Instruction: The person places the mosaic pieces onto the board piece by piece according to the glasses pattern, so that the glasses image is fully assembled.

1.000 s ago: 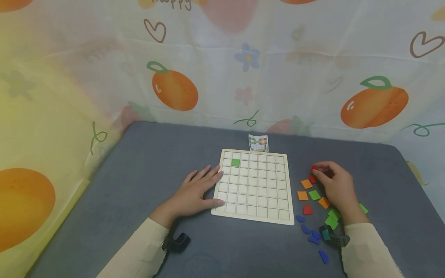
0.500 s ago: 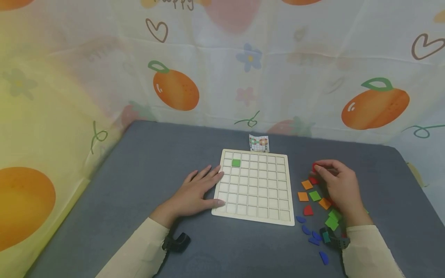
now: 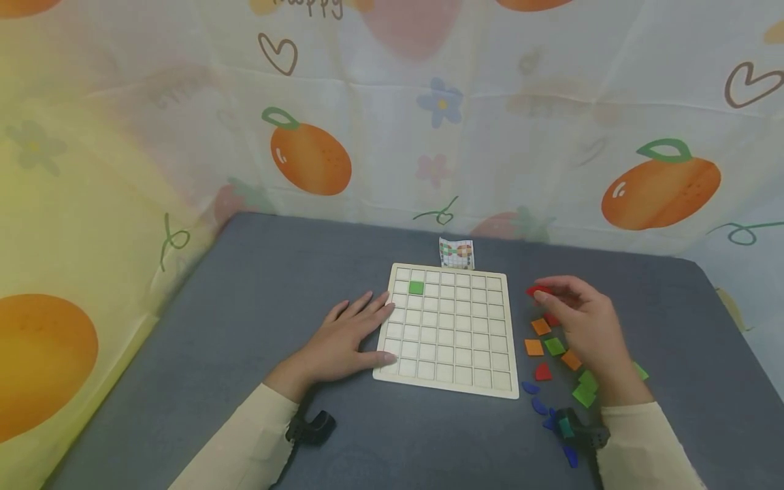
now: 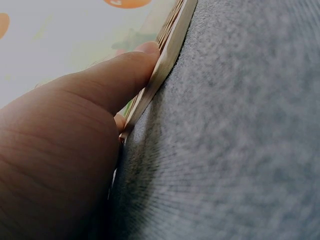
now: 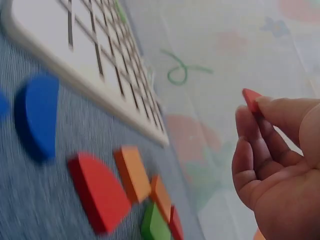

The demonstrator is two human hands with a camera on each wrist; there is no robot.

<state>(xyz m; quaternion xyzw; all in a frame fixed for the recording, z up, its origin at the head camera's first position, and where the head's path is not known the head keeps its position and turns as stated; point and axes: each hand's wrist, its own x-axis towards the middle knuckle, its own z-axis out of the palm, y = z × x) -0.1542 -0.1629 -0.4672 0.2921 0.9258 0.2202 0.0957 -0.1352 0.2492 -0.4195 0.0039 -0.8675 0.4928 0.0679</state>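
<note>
My right hand (image 3: 591,320) pinches a red tile (image 3: 537,290) between thumb and fingertips, to the right of the board. Close up in the right wrist view, the red tile (image 5: 251,99) shows a pointed corner, and the fingers cover much of the rest. A pale square board (image 3: 446,320) with a grid of cells lies flat, one green square tile (image 3: 416,287) in its upper left part. My left hand (image 3: 343,344) rests with spread, straight fingers at the board's left edge; its thumb (image 4: 125,70) lies over the rim in the left wrist view.
Loose tiles lie right of the board: orange squares (image 3: 534,347), green ones (image 3: 584,395), a red one with a curved side (image 5: 97,192) and several blue ones (image 5: 42,117). A small patterned card (image 3: 456,254) sits behind the board. A printed cloth (image 3: 380,102) hangs behind the grey table (image 3: 275,272).
My right hand has raised the red tile off the pile beside another red tile and carried it left toward the board. The left hand and the board have stayed in place.
</note>
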